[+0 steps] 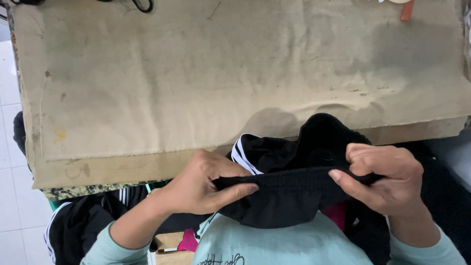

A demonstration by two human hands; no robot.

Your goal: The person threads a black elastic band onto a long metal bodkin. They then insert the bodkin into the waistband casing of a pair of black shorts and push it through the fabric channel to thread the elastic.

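Note:
A black garment [289,191] with white side stripes is bunched up at the near edge of the table, in front of my chest. My left hand [201,184] pinches its ribbed waistband at the left end, thumb on top. My right hand [382,179] grips the same waistband at the right end, fingers curled over the cloth. The band is stretched flat between both hands. The rest of the garment rises in a hump behind it and hangs down below.
A table covered in stained tan cloth [221,73] fills the view ahead. More black clothes with white stripes [78,221] lie low at the left. An orange object [406,11] and a black cord [142,5] sit at the far edge. White floor tiles [10,196] at left.

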